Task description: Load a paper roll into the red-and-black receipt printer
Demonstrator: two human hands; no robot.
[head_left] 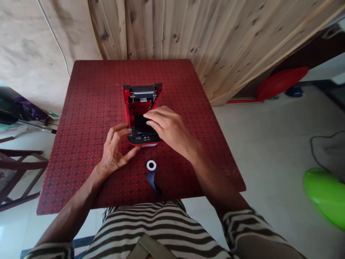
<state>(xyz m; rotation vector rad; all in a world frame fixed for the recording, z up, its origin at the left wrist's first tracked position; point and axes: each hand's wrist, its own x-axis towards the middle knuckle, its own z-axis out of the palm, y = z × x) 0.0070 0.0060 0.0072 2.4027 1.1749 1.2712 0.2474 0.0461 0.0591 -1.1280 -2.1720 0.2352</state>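
Two bare hands are at a small red-and-black printer (pixel 145 140), which sits on a red patterned table (pixel 88 93) with its lid (pixel 142 94) raised at the far side. The left hand (pixel 111 149) is at the printer's near left corner, its fingertips against the left side and its thumb beside the front edge — fingers and thumb spread apart around that corner. The right hand (pixel 172 127) reaches in over the printer's right side, thumb and first finger near each other above the open inside. A dark piece (pixel 140 126) lies in there; whether the fingertips pinch any of it cannot be told (it is black against black).

Just in front of the printer, on the table, lies a small roll (pixel 151 169) with a white core and a dark blue ribbon (pixel 151 180), whose loose end trails away from the printer toward the person's striped shirt (pixel 151 219). Beyond the printer, past the table's far edge, are wooden planks (pixel 172 32). Well to the printer's left is a dark wooden chair (pixel 21 165), partly in view.
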